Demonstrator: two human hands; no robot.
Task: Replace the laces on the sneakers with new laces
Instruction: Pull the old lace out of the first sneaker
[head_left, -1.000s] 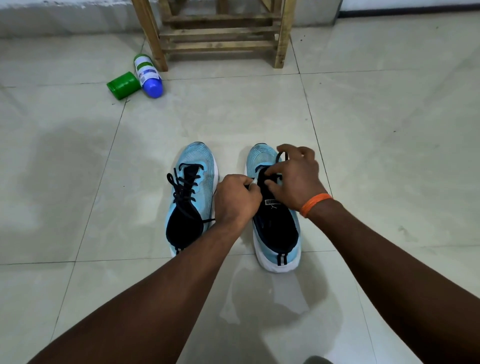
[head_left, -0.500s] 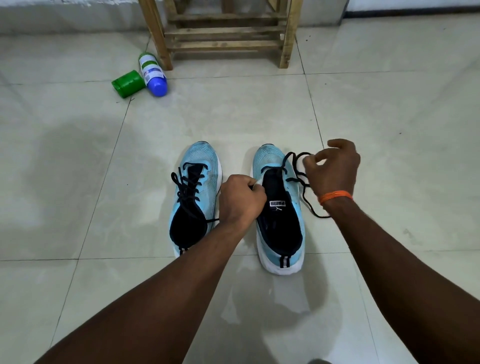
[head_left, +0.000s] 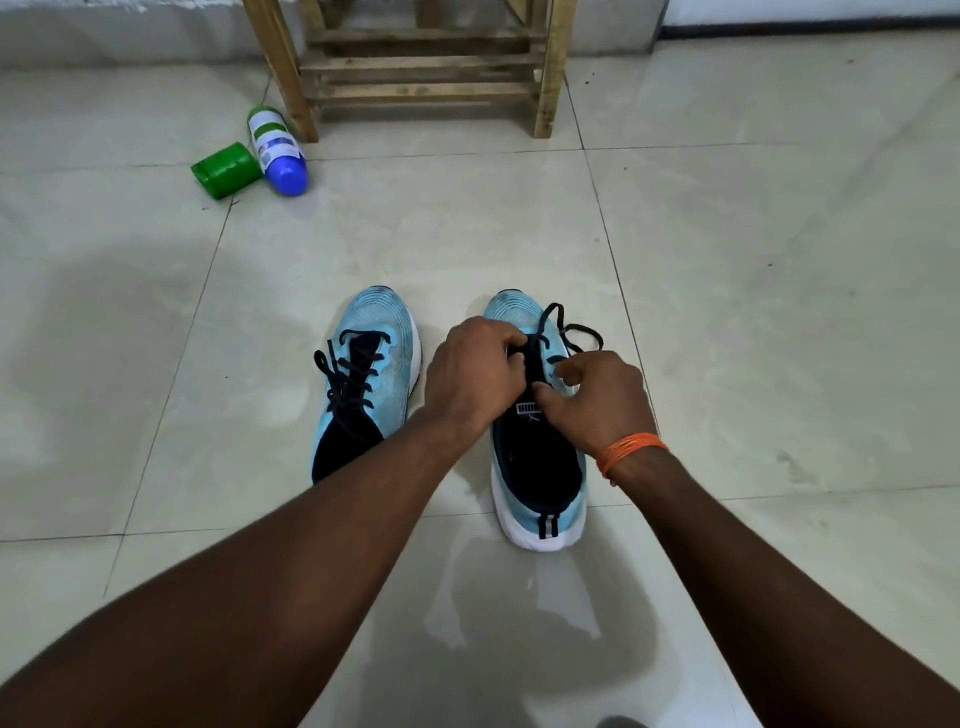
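Right hand (head_left: 597, 405) rejoins left hand (head_left: 472, 374) on sneaker (head_left: 540, 467), fingers (head_left: 574, 370) of both pinching lace (head_left: 576, 332).

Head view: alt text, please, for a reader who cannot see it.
The left hand pinches the black lace of the right sneaker, which the right hand grips; the left sneaker stands laced beside it on a tiled floor.
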